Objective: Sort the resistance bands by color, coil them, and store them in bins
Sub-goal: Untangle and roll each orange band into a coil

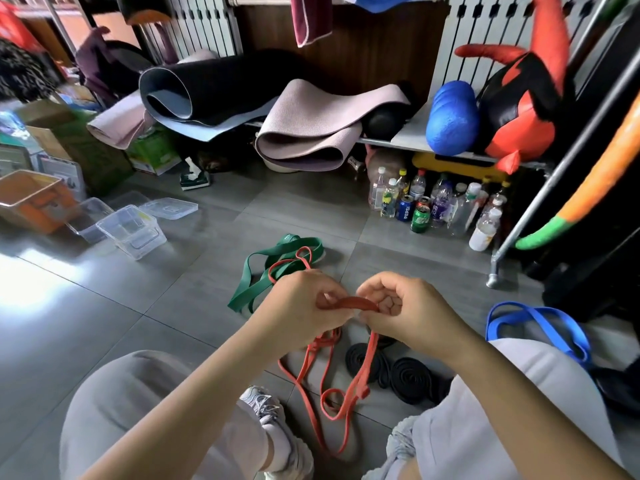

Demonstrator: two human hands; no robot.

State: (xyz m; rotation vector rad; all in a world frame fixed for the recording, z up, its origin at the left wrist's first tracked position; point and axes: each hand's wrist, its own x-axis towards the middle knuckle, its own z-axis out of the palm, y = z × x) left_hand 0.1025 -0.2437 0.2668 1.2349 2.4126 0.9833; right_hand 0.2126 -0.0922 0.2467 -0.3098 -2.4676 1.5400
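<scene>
Red band (348, 303) is held between both hands just above the floor, in front of the knees. The left hand (301, 304) curls fingers and thumb round one end of a short flattened fold, and the right hand (412, 310) pinches the other end. The rest of the band hangs down and trails in loose loops on the tiles. Some of it lies across the green band (294, 242) beyond the hands, and some crosses the black coils (412, 374) below them.

By my reading, the coil is only just being started. Trouble would come from the slack. The far loop may drag the green band along as it is wound in, and the near loops look tangled, so a knot could tighten. A loose first turn would also spring open.

The blue band (540, 318) lies by the right knee, and 2 clear bins (131, 233) stand well apart at the left.
</scene>
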